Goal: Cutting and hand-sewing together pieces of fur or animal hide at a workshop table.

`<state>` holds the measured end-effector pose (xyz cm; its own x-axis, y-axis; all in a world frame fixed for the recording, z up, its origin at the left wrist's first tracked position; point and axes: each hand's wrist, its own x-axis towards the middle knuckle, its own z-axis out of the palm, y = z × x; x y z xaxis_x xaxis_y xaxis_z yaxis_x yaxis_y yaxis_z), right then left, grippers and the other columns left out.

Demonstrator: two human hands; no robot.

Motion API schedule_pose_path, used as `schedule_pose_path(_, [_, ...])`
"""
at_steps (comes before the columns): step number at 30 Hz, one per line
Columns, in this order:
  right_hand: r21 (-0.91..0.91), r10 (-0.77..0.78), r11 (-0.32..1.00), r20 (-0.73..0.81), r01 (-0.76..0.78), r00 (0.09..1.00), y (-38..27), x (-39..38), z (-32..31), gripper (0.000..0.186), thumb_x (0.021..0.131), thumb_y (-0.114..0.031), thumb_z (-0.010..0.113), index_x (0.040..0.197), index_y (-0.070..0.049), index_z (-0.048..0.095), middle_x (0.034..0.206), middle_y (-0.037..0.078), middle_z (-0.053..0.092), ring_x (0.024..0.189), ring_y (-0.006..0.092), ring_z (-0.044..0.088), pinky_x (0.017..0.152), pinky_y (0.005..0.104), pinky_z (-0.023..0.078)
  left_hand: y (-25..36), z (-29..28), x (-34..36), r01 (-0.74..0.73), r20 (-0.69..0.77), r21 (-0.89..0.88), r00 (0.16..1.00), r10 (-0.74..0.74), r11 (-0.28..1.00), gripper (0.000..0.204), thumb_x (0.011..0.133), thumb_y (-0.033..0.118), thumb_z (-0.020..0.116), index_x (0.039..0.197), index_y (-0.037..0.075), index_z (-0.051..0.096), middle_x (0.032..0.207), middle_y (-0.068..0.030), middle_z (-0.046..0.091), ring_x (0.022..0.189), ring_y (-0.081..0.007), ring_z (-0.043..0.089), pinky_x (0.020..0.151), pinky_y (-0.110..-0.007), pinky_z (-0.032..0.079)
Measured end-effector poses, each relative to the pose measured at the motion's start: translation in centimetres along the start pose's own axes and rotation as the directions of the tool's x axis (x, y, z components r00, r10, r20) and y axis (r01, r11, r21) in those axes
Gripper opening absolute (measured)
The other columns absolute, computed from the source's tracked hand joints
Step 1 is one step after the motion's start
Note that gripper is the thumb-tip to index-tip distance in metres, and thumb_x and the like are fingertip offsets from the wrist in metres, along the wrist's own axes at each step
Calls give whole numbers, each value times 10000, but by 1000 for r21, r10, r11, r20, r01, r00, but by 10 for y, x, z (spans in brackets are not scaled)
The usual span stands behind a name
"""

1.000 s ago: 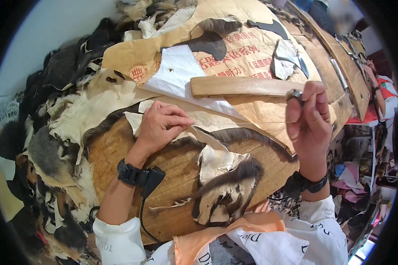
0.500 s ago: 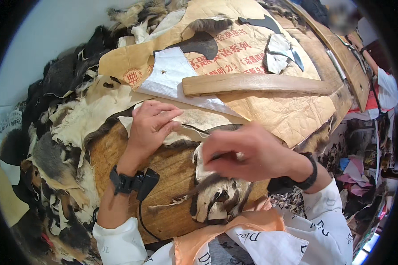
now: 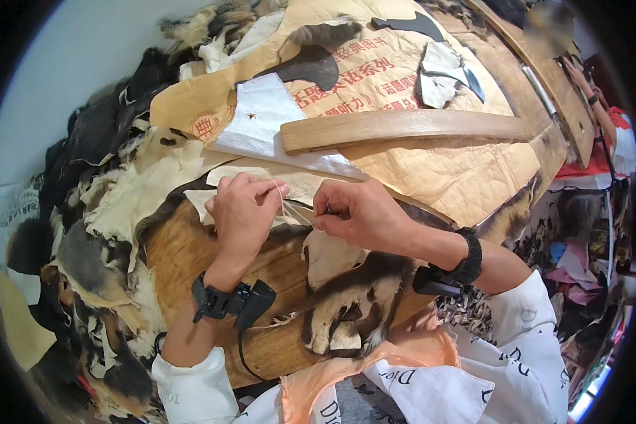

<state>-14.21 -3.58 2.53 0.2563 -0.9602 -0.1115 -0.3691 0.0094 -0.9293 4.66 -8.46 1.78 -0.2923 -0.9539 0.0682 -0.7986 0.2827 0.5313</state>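
Observation:
Thumb and fingertips of my left hand (image 3: 242, 215) are pinched together on a thin white thread (image 3: 283, 203). The thread runs across toward my right hand (image 3: 367, 215), whose fingers are curled in and closed on its other part. A small dark spot shows inside the right fingers; what it is I cannot make out. Beneath both hands lies a pale hide (image 3: 297, 185), skin side up with dark fur along its edge. Closer to me, a smaller white and dark fur piece (image 3: 336, 258) rests on the wooden board (image 3: 212, 283).
A curved wooden bar (image 3: 403, 131) lies on brown paper (image 3: 466, 191), beside a folded white sheet (image 3: 261, 106). Dark template-like pieces (image 3: 311, 68) lie beyond. Hides and fur scraps (image 3: 92, 247) are heaped at left. Another person's hand (image 3: 578, 76) shows at far right.
My right hand has come down and left-to-right blur has gone; it is now close to the left. The thread now shows between them, and the left fingers have closed into a pinch.

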Motion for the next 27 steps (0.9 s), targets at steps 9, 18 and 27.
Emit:
schedule_pose_path(9, [-34, -12, 999, -60, 9, 998, 17, -3, -11, 114, 750, -89, 632, 822, -45, 557, 597, 86, 547, 547, 192, 503, 528, 311, 419, 10, 12, 7, 20, 123, 101, 992, -32, 995, 132, 749, 214, 644, 783, 88, 658, 786, -40, 560, 838, -214, 501, 745, -383, 334])
schedule_pose_path(18, [-185, -183, 965, 44, 188, 982, -3, -9, -30, 113, 727, -55, 598, 828, -41, 550, 607, 106, 558, 540, 231, 541, 528, 336, 434, -6, 28, 6, -121, 44, 164, 992, 115, 979, 63, 794, 166, 571, 770, 110, 586, 843, -29, 525, 869, -233, 462, 739, -411, 271])
schedule_pose_path(27, [250, -405, 913, 458, 323, 791, -53, -7, -34, 91, 787, -84, 622, 866, -107, 584, 629, 20, 572, 495, 165, 537, 466, 284, 410, -13, 5, 2, -183, -136, 15, 974, 183, 983, 74, 795, 209, 600, 811, 140, 620, 845, -11, 542, 867, -214, 488, 767, -385, 308])
